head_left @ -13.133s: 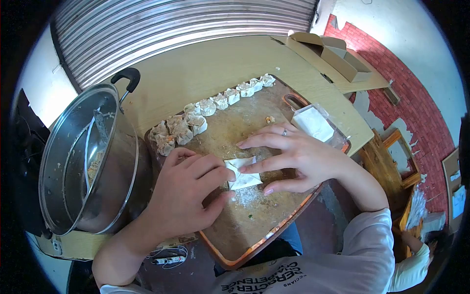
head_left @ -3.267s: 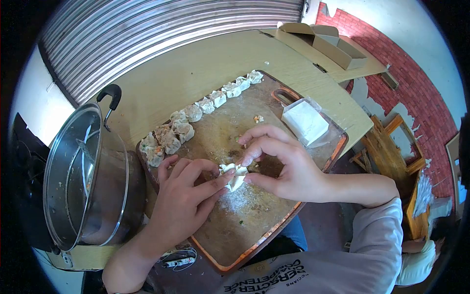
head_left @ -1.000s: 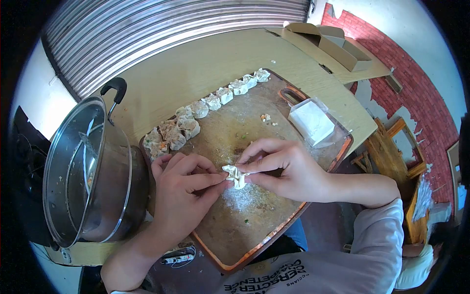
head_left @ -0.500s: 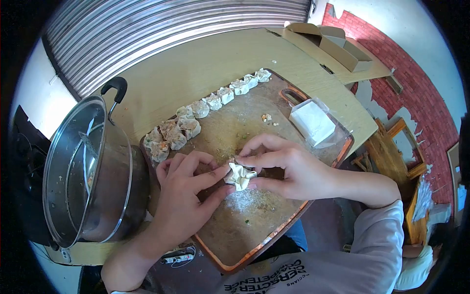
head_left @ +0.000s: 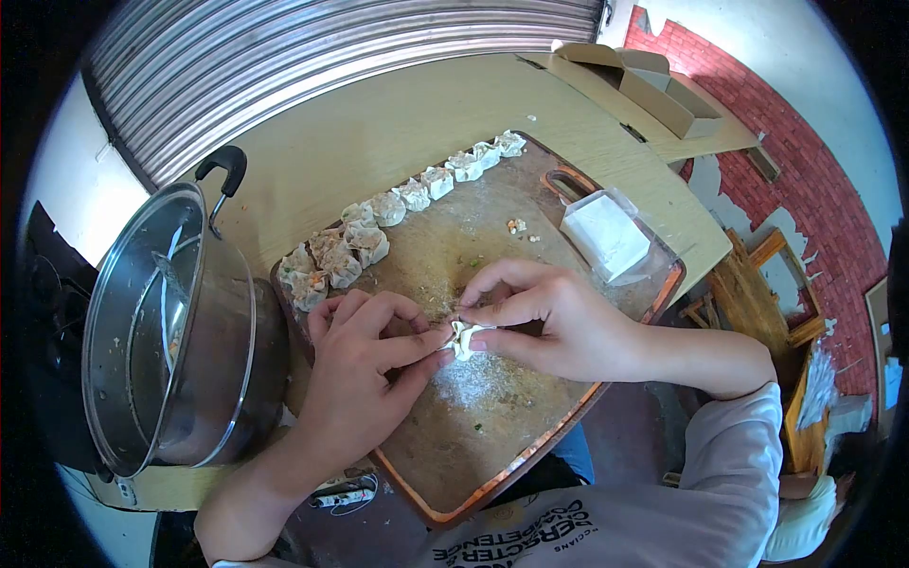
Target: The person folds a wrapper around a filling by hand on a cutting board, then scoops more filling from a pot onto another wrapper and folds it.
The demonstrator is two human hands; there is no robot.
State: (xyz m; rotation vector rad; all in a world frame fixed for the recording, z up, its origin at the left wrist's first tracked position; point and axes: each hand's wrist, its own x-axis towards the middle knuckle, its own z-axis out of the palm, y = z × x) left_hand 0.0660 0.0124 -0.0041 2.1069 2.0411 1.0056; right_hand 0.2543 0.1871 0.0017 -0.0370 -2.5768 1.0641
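A small pale dumpling [head_left: 462, 341] is pinched between both hands over the brown board [head_left: 492, 464]. On its left side, my left hand [head_left: 369, 355] grips it with thumb and index finger. From the right, my right hand [head_left: 540, 317] presses it between bent fingers and thumb. White flour [head_left: 469, 381] is spread on the board just below. Several finished dumplings [head_left: 414, 196] form a row along the board's far left edge, bunched at the near end. A stack of white wrappers [head_left: 606, 235] in plastic lies at the board's right.
A large metal pot [head_left: 222, 379] with a black-handled lid stands at the left. Crumbs of filling [head_left: 516, 226] lie on the board. An open cardboard box [head_left: 668, 99] sits at the back right, and wooden furniture [head_left: 757, 293] stands beyond the table [head_left: 398, 104].
The fingers have closed in around the dumpling, which looks narrower and more folded. Less of it shows between the hands. The board and the row are unchanged.
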